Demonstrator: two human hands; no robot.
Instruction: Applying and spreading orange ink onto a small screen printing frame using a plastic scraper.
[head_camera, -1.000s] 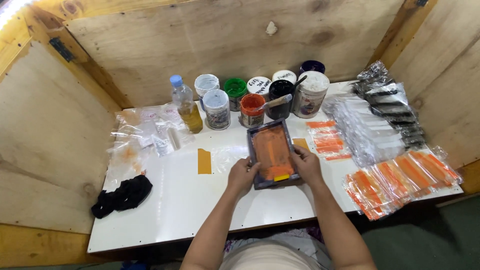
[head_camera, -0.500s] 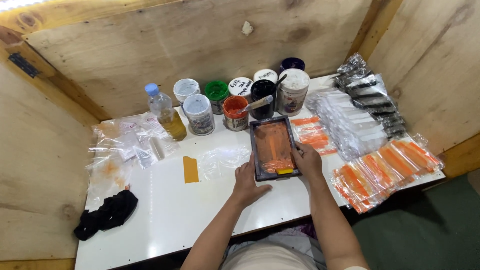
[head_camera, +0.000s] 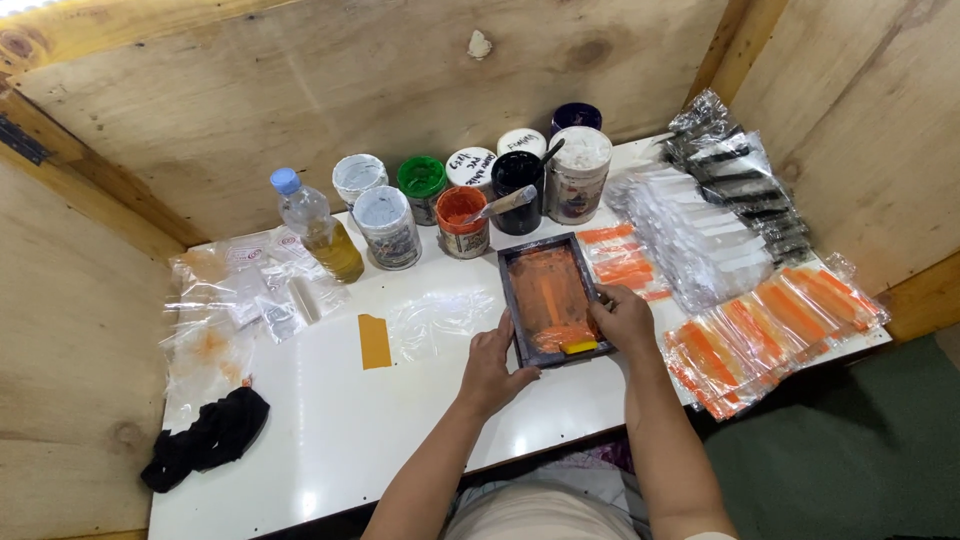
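Walls (head_camera: 300, 110): plywood panels stood on three sides of the bench.
Bench (head_camera: 400, 440): a white top carried everything, its near left part bare.
Packets (head_camera: 770, 335): orange-filled clear sleeves lay fanned at the right edge, with clear and dark ones (head_camera: 720, 200) piled behind them.
Bags (head_camera: 230, 300): crumpled clear plastic lay at the left, one stained orange.
Jars (head_camera: 470, 190): a row of paint pots stood along the back wall, an open orange one with a stick in it just behind the frame.
Frame (head_camera: 550, 298): a small dark screen smeared with orange lay flat near the bench's middle, between both hands.
Left hand (head_camera: 492, 368): fingers curled, thumb against the frame's near-left edge.
Right hand (head_camera: 625, 320): fingers closed on the frame's right rim.
Bottle (head_camera: 318, 228): upright, part full of yellow liquid, blue cap.
Cloth (head_camera: 205, 438): black, bunched at the near left.
Tape (head_camera: 374, 341): an orange-yellow strip lay left of the frame.
Squeegee (head_camera: 578, 347): a small yellow piece sat at the frame's near end.
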